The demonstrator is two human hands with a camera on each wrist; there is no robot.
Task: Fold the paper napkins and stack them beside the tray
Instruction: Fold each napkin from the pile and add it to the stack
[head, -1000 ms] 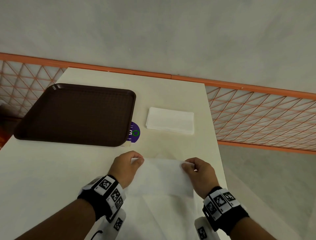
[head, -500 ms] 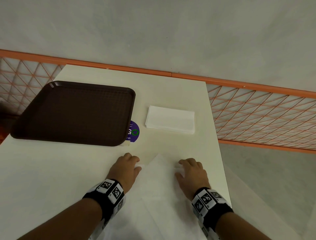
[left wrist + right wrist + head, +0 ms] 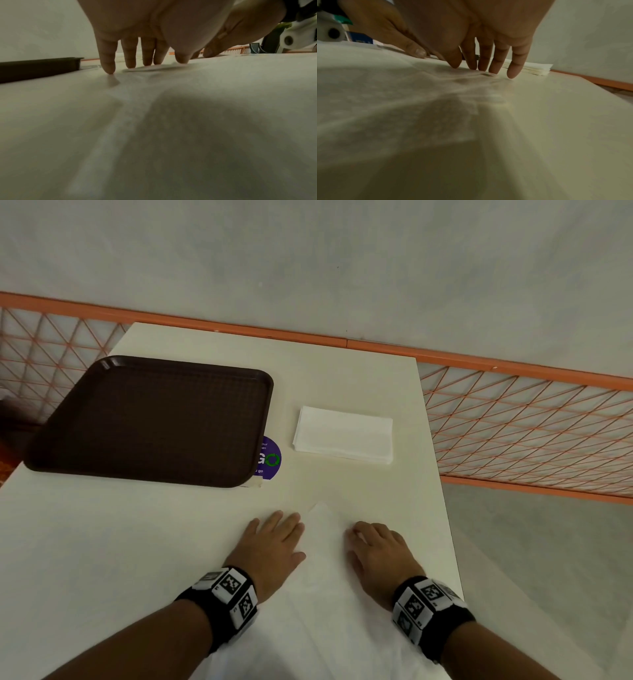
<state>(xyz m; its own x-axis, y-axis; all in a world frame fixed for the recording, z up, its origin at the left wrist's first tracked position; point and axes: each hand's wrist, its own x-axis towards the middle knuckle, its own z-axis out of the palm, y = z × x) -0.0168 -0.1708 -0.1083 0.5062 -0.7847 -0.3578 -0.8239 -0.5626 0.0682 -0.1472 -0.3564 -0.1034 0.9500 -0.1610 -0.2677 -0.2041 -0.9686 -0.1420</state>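
The thin white paper napkin (image 3: 322, 570) lies flat on the near part of the cream rectangular table (image 3: 171, 542), one corner pointing toward the far edge, so its long axis runs near to far between the two wrists. The left hand (image 3: 270, 546) presses on its left side with fingers straight and close together; the right hand (image 3: 378, 553) presses on its right side the same way. Only the wrist views show the contact: the left wrist view has the fingertips (image 3: 109, 69) touching down at a slightly raised napkin edge, and the right wrist view shows the fingers (image 3: 513, 70) planted on crumpled, translucent paper through which the table tone shows. The head view alone gives the layout: a stack of folded white napkins (image 3: 344, 434) lies farther off, just right of the dark brown plastic tray (image 3: 150, 419), with a round purple sticker (image 3: 270, 458) between them, partly under the tray's edge. An orange lattice railing (image 3: 531, 426) runs beyond the table's far side.
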